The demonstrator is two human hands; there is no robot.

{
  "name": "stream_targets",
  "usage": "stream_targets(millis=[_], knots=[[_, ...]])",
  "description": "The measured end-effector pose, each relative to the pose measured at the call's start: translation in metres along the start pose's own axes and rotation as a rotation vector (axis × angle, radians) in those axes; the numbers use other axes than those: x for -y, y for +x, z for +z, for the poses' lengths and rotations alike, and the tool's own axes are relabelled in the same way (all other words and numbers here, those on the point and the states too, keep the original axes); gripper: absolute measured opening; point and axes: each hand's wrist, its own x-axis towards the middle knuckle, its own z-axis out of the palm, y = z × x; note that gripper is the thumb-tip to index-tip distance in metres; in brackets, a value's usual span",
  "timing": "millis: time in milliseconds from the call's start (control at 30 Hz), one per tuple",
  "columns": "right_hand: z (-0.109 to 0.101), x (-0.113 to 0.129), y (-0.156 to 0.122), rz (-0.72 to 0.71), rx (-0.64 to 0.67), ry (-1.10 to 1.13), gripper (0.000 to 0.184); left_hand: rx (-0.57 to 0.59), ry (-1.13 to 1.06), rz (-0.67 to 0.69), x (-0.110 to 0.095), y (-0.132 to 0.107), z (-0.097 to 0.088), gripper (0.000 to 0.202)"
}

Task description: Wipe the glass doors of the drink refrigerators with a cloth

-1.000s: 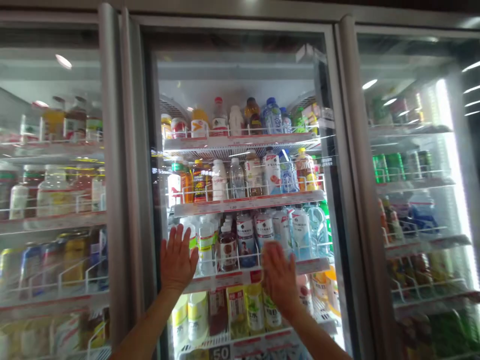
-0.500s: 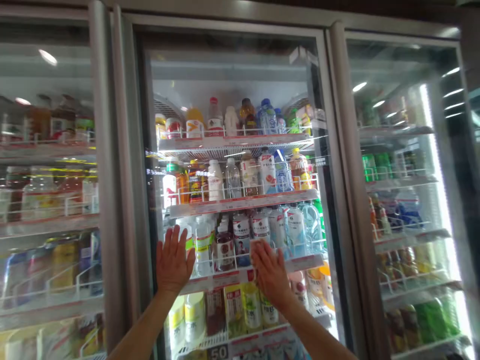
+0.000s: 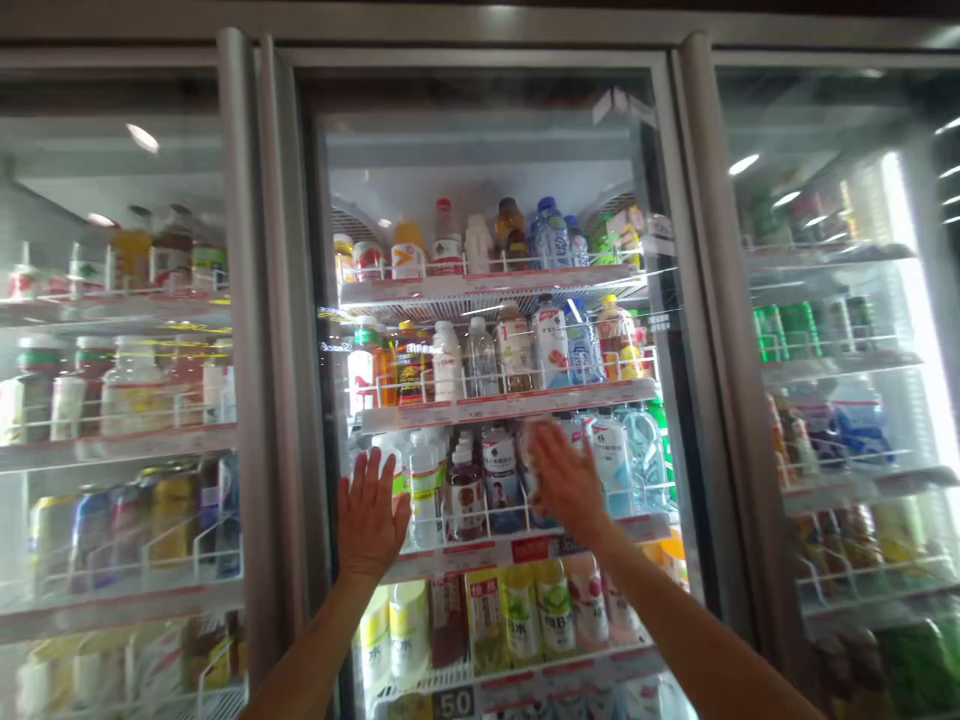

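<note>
My left hand (image 3: 371, 515) lies flat with spread fingers against the glass door (image 3: 480, 130) of the middle cooler, at its left side. It holds nothing. Further right, my right hand (image 3: 568, 480) is at the same pane and smeared by motion. A pale patch (image 3: 534, 436) shows at its fingertips, apparently a cloth pressed to the glass; its shape is blurred. Behind the pane, several drink bottles (image 3: 500, 470) stand on wire-fronted shelves, some hidden by my hands.
A metal door frame (image 3: 281, 300) runs down the left side, and another metal post (image 3: 724, 300) the right. Beyond them are more glass-fronted coolers with bottles (image 3: 135, 390) and cans (image 3: 172, 515). Ceiling lights reflect in the glass.
My right hand has moved up across the glass, with the pale patch at its fingertips. My left hand stays flat on the pane. The whole view has shifted a little.
</note>
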Motion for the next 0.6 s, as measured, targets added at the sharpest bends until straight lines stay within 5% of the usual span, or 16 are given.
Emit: stream_targets(millis=[100, 167, 300, 367, 500, 600], knots=[[-0.003, -0.044, -0.005, 0.385, -0.139, -0.152, 0.057, -0.004, 0.009, 0.007, 0.0, 0.0, 0.0, 0.065], [-0.002, -0.044, -0.002, 0.502, -0.18, -0.172, 0.059, -0.006, 0.012, 0.006, 0.0, -0.001, 0.001, 0.065], [-0.003, -0.012, -0.001, 0.166, -0.044, -0.025, 0.059, -0.007, 0.006, 0.003, 0.001, -0.001, 0.001, 0.065], [-0.007, -0.022, -0.011, 0.026, 0.007, -0.002, 0.057, -0.006, 0.003, 0.005, 0.001, -0.001, 0.001, 0.064], [-0.016, -0.087, -0.037, 0.265, -0.137, -0.195, 0.056, 0.007, 0.016, 0.001, 0.0, -0.001, 0.001, 0.065], [-0.01, -0.091, -0.034, 0.515, -0.218, -0.256, 0.058, 0.013, 0.028, -0.006, -0.001, -0.002, 0.001, 0.065]])
